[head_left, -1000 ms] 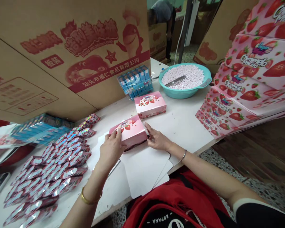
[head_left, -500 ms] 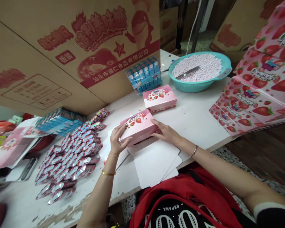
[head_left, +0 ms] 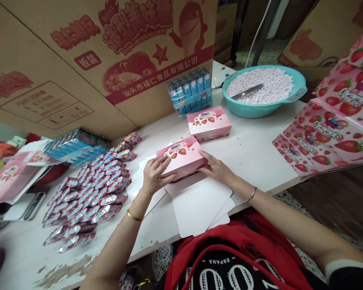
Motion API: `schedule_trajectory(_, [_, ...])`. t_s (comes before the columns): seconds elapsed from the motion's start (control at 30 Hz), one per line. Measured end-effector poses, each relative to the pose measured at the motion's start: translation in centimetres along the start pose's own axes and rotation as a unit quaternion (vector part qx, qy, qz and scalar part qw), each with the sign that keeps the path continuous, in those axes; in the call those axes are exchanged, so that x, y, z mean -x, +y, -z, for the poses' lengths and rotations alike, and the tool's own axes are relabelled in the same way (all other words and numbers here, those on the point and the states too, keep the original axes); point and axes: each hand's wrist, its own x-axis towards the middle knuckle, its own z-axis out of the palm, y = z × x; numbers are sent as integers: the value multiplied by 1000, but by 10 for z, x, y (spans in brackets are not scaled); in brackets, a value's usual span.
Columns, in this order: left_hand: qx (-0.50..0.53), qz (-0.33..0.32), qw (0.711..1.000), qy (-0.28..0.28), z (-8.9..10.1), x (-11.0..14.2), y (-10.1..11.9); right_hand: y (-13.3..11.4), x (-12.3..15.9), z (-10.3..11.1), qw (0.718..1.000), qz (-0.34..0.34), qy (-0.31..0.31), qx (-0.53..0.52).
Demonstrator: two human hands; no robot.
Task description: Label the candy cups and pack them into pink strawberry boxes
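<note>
Both hands grip a pink strawberry-printed candy box (head_left: 184, 157) by its two ends. My left hand (head_left: 156, 174) has its fingers over the top left edge and the thumb along the front. At the right end, my right hand (head_left: 215, 167) pinches the corner between thumb and fingers. Under and in front of the box lie white card sheets (head_left: 199, 205). Just behind it stands a second pink candy box (head_left: 209, 124), closed and flat on the table. Many shiny foil-wrapped packets (head_left: 93, 193) are laid out in rows left of my left hand.
A turquoise basin (head_left: 260, 109) of small white candies, with metal tongs (head_left: 248, 92) on top, stands at the back right. Blue box packs (head_left: 193, 90) lean by a large carton (head_left: 87, 72). Strawberry-printed card stacks (head_left: 323, 141) occupy the right edge; a scale (head_left: 33, 205) sits at left.
My left hand has shifted its fingers further over the box's top left edge. The box stays between both hands, and the whole view has shifted slightly.
</note>
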Motion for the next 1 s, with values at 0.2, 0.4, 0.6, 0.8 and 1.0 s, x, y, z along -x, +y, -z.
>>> schedule_trajectory(0.2, [1, -22, 998, -63, 9, 0, 2, 5, 2, -2, 999, 20, -2, 30])
schedule_trajectory(0.4, [43, -57, 996, -58, 7, -4, -3, 3, 0, -5, 998, 6, 4, 61])
schedule_trajectory(0.6, [65, -78, 994, 41, -9, -4, -2, 6, 0, -10, 997, 6, 32, 69])
schedule_trajectory(0.8, [65, -143, 988, -2, 1, 1, -4, 10, -1, -8, 998, 12, 41, 34])
schedule_trajectory(1.0, [67, -151, 986, 11, -1, -1, -4, 10, -4, -3, 999, 12, 11, 49])
